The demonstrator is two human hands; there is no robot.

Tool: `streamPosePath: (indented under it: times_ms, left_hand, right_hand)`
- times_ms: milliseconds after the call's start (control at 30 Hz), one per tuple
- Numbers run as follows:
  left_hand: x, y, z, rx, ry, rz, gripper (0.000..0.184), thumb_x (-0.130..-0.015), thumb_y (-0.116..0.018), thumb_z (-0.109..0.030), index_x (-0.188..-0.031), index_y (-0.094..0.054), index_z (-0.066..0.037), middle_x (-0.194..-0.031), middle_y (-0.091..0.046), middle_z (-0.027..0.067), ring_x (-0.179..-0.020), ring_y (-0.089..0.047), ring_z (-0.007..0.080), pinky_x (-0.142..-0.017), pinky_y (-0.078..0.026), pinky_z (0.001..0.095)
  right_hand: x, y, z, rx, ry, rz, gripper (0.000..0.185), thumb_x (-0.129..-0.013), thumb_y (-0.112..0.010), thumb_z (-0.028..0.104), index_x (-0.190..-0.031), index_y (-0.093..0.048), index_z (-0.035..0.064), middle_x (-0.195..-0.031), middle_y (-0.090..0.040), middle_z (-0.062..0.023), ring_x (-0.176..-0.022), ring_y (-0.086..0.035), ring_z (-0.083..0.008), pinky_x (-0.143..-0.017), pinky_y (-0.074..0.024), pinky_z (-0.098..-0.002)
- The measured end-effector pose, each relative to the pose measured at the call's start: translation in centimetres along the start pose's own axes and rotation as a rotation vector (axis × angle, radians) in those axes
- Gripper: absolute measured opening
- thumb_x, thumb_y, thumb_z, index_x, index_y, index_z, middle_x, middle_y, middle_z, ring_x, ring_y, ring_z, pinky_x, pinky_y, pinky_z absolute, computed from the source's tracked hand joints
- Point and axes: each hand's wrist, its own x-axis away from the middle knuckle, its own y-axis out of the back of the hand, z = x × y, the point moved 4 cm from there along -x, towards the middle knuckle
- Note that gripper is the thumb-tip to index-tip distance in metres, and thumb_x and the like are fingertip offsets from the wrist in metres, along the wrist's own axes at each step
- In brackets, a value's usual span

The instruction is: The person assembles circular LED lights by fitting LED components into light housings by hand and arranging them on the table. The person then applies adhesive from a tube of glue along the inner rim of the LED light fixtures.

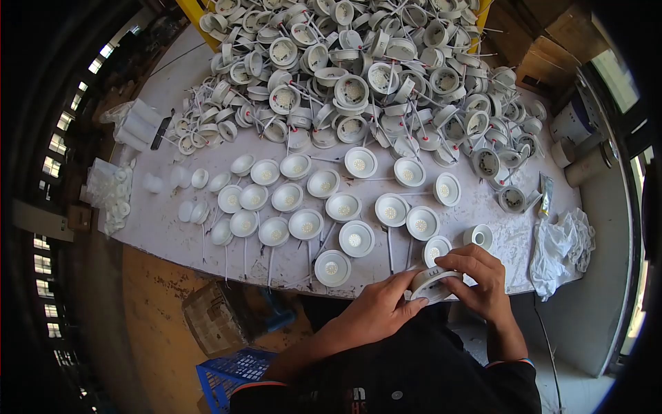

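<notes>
Near the table's front edge, both hands grip a round white LED downlight (pixel 432 279), tilted up on its side with dark printing on its rim. My left hand (pixel 378 305) has its thumb and fingers closed on the near left side. From the right, my right hand (pixel 477 277) pinches it with thumb and fingers. Just beyond stands another white downlight (pixel 436 250), partly hidden by my right fingers. A small white cup-shaped part (pixel 478 237) sits behind my right hand. Several downlights (pixel 356 238) lie face up to the left, cables trailing, LED dots showing.
A big heap of wired downlight housings (pixel 352 90) covers the table's back. Bagged white discs (pixel 114 196) and plastic rolls (pixel 138 124) lie at left. A crumpled white bag (pixel 562 241) is at right. Below are a cardboard box (pixel 214 321) and blue crate (pixel 234 372).
</notes>
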Motion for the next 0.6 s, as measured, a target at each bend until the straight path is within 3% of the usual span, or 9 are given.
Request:
streamPosePath:
  times_ms: [33, 100, 200, 267, 300, 367, 433, 600]
  left_hand:
    - [0.0, 0.0, 0.3, 0.005, 0.004, 0.007, 0.041, -0.083, -0.066, -0.020, -0.112, -0.050, 0.003, -0.079, -0.059, 0.0134, -0.067, -0.060, 0.0184, -0.061, -0.047, 0.0302]
    - [-0.1, -0.6, 1.5, 0.135, 0.215, 0.108, 0.041, -0.085, -0.063, -0.018, -0.117, -0.048, 0.004, -0.084, -0.060, 0.0100, -0.071, -0.059, 0.0140, -0.063, -0.048, 0.0281]
    - [0.2, -0.8, 3.2, 0.349, 0.216, 0.186, 0.044, -0.086, -0.061, -0.015, -0.121, -0.044, 0.005, -0.094, -0.057, 0.0091, -0.077, -0.058, 0.0137, -0.065, -0.049, 0.0269]
    - [-0.5, -0.8, 3.1, 0.557, 0.233, 0.213, 0.058, -0.084, -0.062, -0.018, -0.130, -0.035, 0.004, -0.103, -0.054, 0.0115, -0.083, -0.057, 0.0134, -0.066, -0.051, 0.0265]
    - [-0.7, -0.4, 3.3, 0.600, 0.289, 0.283, 0.058, -0.084, -0.061, -0.021, -0.130, -0.036, 0.004, -0.113, -0.051, 0.0122, -0.095, -0.054, 0.0144, -0.078, -0.047, 0.0255]
    - [-0.9, -0.4, 4.3, 0.543, 0.294, 0.170, 0.056, -0.085, -0.059, -0.024, -0.129, -0.038, 0.003, -0.106, -0.054, 0.0113, -0.084, -0.056, 0.0122, -0.064, -0.048, 0.0231]
    - [-0.4, -0.4, 4.3, 0.635, 0.395, 0.168, 0.052, -0.088, -0.055, -0.025, -0.129, -0.039, 0.002, -0.102, -0.056, 0.0130, -0.077, -0.058, 0.0141, -0.058, -0.046, 0.0242]
    - [-0.2, -0.2, 5.5, 0.805, 0.404, 0.036, 0.051, -0.094, -0.044, -0.031, -0.130, -0.036, 0.004, -0.098, -0.058, 0.0156, -0.072, -0.058, 0.0162, -0.055, -0.045, 0.0260]
  right_hand:
    - [0.1, -0.6, -0.1, 0.001, -0.010, 0.000, 0.038, -0.065, -0.071, -0.002, -0.102, -0.065, 0.0046, -0.088, -0.063, -0.0097, -0.074, -0.061, -0.0231, -0.062, -0.0495, -0.0321]
    - [0.5, -1.5, -0.3, -0.069, -0.045, -0.034, 0.038, -0.065, -0.070, -0.005, -0.102, -0.065, 0.0045, -0.087, -0.063, -0.0105, -0.075, -0.062, -0.0238, -0.063, -0.0498, -0.0322]
    - [0.7, -2.2, -0.8, -0.152, -0.114, -0.020, 0.030, -0.072, -0.066, -0.002, -0.102, -0.064, 0.0035, -0.087, -0.063, -0.0109, -0.073, -0.061, -0.0246, -0.063, -0.0484, -0.0325]
    - [0.8, -3.2, -1.5, -0.151, -0.049, -0.026, 0.027, -0.075, -0.066, 0.005, -0.101, -0.064, 0.0043, -0.089, -0.063, -0.0091, -0.080, -0.057, -0.0267, -0.071, -0.0450, -0.0352]
    - [1.0, -4.0, -1.6, -0.167, -0.111, 0.030, 0.026, -0.076, -0.066, 0.008, -0.102, -0.063, 0.0049, -0.092, -0.062, -0.0086, -0.086, -0.055, -0.0261, -0.076, -0.0433, -0.0356]
    - [1.1, -4.8, -1.8, -0.169, -0.015, -0.057, 0.032, -0.077, -0.067, 0.012, -0.108, -0.061, 0.0061, -0.100, -0.061, -0.0085, -0.092, -0.054, -0.0255, -0.082, -0.0411, -0.0363]
    - [1.7, -3.6, -2.3, -0.266, -0.128, -0.103, 0.034, -0.077, -0.069, 0.009, -0.110, -0.062, 0.0072, -0.104, -0.061, -0.0085, -0.098, -0.055, -0.0255, -0.084, -0.0432, -0.0363]
    - [5.4, 1.6, -8.7, 0.397, -0.261, -0.377, 0.033, -0.072, -0.072, 0.006, -0.104, -0.064, 0.0102, -0.101, -0.062, -0.0066, -0.095, -0.056, -0.0243, -0.085, -0.0411, -0.0344]
